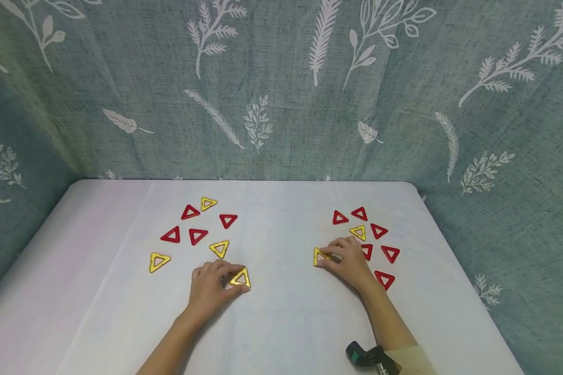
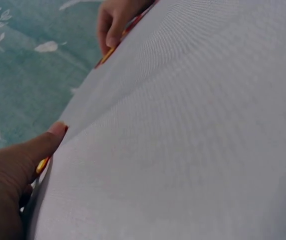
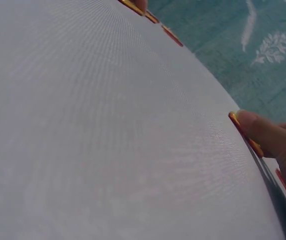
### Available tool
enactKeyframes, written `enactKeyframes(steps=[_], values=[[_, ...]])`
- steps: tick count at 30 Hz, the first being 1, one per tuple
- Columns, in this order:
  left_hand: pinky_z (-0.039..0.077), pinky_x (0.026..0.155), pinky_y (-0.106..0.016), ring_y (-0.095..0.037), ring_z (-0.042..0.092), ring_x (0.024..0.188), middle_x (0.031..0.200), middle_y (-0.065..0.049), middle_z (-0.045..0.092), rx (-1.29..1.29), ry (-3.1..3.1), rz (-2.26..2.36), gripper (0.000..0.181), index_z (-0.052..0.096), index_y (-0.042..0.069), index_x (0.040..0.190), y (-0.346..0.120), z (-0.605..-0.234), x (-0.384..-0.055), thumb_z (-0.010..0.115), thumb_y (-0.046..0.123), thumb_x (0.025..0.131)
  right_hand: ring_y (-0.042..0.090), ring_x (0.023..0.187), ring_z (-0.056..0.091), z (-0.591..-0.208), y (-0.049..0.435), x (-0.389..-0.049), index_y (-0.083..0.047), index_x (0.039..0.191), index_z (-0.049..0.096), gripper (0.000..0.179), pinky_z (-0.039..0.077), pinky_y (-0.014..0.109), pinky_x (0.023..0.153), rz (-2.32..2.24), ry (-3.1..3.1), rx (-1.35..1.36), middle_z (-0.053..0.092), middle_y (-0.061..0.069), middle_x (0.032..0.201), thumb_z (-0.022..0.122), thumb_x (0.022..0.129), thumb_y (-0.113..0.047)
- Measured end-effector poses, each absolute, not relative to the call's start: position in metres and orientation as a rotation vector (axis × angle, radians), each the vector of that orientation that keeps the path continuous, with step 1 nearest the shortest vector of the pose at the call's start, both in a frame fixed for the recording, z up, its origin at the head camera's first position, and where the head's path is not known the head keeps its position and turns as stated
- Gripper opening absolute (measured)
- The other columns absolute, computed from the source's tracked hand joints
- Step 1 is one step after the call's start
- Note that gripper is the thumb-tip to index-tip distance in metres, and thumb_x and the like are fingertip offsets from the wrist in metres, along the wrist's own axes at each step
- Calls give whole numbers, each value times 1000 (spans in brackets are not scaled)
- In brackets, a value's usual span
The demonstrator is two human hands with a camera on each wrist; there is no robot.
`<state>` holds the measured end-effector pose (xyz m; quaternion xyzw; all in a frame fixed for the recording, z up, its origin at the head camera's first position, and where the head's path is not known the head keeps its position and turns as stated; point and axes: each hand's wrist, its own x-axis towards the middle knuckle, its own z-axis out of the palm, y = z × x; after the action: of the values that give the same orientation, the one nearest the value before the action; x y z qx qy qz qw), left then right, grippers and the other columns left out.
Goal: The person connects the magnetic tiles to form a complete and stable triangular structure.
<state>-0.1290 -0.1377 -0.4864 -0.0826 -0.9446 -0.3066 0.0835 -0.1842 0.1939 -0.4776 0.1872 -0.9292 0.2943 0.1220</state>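
Note:
My left hand [image 1: 210, 289] pinches a yellow triangular frame tile [image 1: 247, 277] between thumb and fingers, at the table's middle left. Across from it, my right hand [image 1: 349, 260] holds another yellow triangular tile [image 1: 316, 257] by its right side, thumb below and fingers above. A gap of white cloth separates the two tiles. In the left wrist view, the thumb and fingers hide most of the left tile [image 2: 42, 165]. The right wrist view has the right tile [image 3: 245, 135] edge-on under the thumb, close to the cloth.
Several red and yellow triangle tiles lie loose beyond the left hand, the closest a yellow one [image 1: 221, 254]. Around the right hand lie several red tiles [image 1: 391, 260] and a yellow one. A black strapped device [image 1: 368, 357] sits at the right forearm. Leaf-patterned curtain [image 1: 286, 130] encloses the table.

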Motion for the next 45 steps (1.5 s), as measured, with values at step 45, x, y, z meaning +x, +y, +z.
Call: enactKeyframes(steps=[45], values=[[31, 88, -41, -16, 51, 95, 96, 8, 61, -501, -2827, -989, 41, 72, 26, 110, -80, -482, -165, 80, 41, 72, 9, 85, 52, -486, 150, -177, -17, 98, 75, 33, 34, 32, 76, 1029, -2627, 794, 63, -7, 89, 84, 69, -30]])
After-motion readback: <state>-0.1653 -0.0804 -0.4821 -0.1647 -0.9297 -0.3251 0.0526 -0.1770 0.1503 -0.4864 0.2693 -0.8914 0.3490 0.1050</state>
